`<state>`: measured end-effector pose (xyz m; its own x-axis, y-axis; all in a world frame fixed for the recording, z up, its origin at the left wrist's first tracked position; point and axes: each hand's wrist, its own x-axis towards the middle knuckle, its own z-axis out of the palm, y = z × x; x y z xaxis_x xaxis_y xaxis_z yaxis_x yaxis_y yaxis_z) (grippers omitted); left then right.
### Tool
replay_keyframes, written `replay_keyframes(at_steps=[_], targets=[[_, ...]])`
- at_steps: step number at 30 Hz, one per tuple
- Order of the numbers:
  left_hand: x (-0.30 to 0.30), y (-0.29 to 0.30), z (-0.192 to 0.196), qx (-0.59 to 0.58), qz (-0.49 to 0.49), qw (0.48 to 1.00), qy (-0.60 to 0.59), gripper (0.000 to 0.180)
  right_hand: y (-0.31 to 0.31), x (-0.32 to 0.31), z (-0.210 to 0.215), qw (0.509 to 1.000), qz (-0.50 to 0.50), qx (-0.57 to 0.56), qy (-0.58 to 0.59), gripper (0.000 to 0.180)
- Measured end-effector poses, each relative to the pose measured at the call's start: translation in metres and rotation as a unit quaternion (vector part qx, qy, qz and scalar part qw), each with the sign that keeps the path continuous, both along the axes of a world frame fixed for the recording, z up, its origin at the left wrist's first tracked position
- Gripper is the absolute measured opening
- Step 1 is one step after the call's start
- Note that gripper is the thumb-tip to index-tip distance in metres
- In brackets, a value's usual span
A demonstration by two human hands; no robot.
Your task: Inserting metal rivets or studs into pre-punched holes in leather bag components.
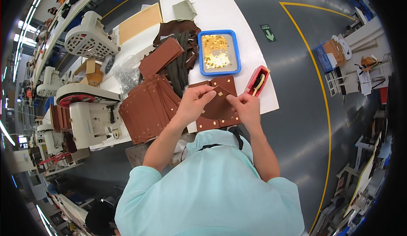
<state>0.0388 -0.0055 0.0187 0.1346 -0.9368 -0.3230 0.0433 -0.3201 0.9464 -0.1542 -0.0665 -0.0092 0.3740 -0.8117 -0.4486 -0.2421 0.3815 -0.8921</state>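
Here the left hand (pixel 196 104) and right hand (pixel 247 108) pinch a thin, brown, leather-like panel (pixel 217 107) bearing a gold square fitting (pixel 220 94), just over similar brown panels (pixel 207 124); it looks light and bendy, probably best gripped by its edges; a white table (pixel 212 7) lies beneath, a grey workshop floor (pixel 292 121) beyond.

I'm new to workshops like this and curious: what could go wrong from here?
The brown panel could slip, since the left fingers and right fingers seem to pinch it only near its upper edge. Loose gold pieces could spill if the blue-rimmed tray were bumped. The red container sits near the white table's right edge, so a knock might tip it off.
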Motion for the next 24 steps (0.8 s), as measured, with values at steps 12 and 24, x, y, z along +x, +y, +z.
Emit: replay_keyframes(at_steps=[12, 24], targets=[[0.045, 0.013, -0.056, 0.032, 0.036, 0.996, 0.08, 0.022, -0.011, -0.017, -0.058, 0.961, 0.209, -0.174, 0.046, 0.03], [0.031, 0.075, -0.208, 0.1, 0.154, 0.977, -0.105, 0.066, -0.008, 0.038, -0.195, 0.98, -0.001, 0.128, -0.153, 0.017]])
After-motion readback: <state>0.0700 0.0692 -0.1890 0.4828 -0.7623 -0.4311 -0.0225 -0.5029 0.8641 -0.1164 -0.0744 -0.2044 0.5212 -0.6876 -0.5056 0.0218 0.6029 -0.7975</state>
